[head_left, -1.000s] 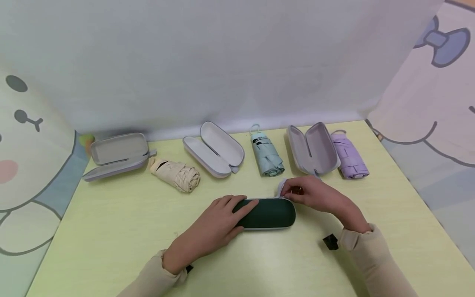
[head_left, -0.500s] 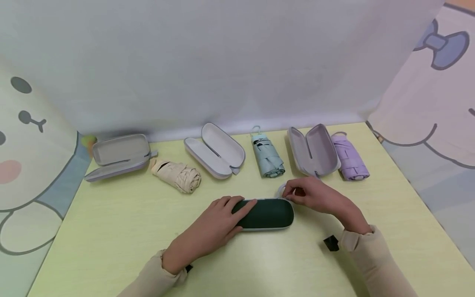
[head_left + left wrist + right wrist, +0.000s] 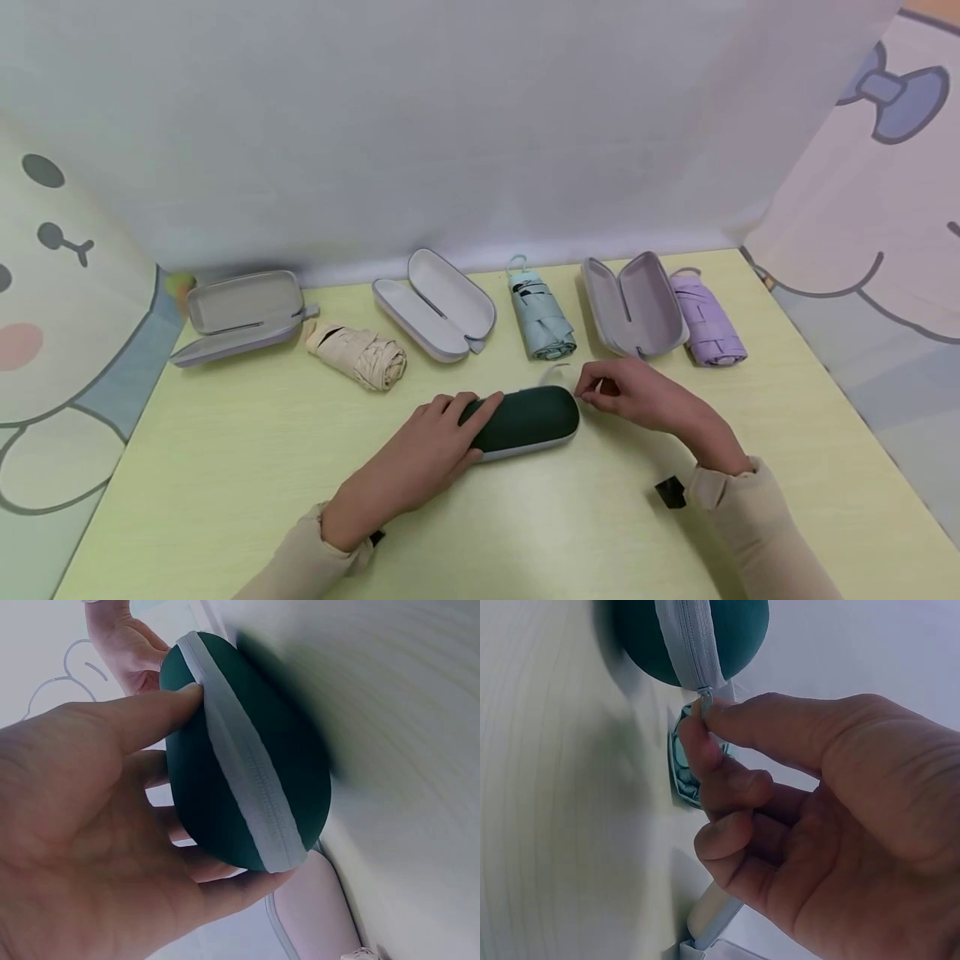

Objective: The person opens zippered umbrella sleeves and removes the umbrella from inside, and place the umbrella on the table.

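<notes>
A dark green oblong case (image 3: 528,421) with a light grey zip band lies closed on the table in the head view. My left hand (image 3: 420,446) grips its left end. In the left wrist view, the thumb presses beside the zip band (image 3: 247,765) and the fingers wrap the far side. At the case's right end, my right hand (image 3: 626,390) pinches the small zip pull (image 3: 706,699) between thumb and forefinger, its other fingers curled, as the right wrist view shows. A thin pale strap loop (image 3: 553,372) sticks out behind the case.
Along the back of the yellow table (image 3: 225,467) stand opened pale cases on the left (image 3: 243,302), a middle case (image 3: 453,292) and a right case (image 3: 654,304). Folded umbrellas lie among them: beige (image 3: 360,357), mint (image 3: 542,317) and purple (image 3: 708,321). Behind hangs a white cloth (image 3: 465,125).
The green case has shifted a little left with my left hand, and its right end has swung away from me. My right hand has come off the strap loop, beside the case's end.
</notes>
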Demonstrator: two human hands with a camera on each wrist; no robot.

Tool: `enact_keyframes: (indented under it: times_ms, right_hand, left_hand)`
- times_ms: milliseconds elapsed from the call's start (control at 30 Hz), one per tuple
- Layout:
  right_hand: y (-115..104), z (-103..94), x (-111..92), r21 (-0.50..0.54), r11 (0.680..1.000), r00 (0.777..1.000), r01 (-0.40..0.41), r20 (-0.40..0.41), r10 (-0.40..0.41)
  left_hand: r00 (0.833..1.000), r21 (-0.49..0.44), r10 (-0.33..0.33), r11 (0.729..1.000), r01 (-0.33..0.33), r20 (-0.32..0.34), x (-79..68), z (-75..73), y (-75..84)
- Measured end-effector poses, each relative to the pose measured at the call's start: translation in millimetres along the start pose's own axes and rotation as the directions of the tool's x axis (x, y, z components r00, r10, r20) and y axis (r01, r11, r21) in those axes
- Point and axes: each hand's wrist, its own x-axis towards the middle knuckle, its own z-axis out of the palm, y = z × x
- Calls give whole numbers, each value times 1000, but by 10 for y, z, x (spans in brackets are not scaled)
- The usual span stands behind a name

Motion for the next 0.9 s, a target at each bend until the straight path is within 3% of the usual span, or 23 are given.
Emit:
enact_keyframes:
  times_ms: [467, 900]
  right_hand:
    - [-2, 101, -20, -157, 987, 994, -18, -112, 0]
    - [-87, 146, -101, -202, 979, 993, -16, -119, -9]
  left_hand:
    - [999, 36, -33, 999, 32, 41, 37, -25, 10]
    - [999, 61, -47, 997, 46, 20, 11, 4, 29]
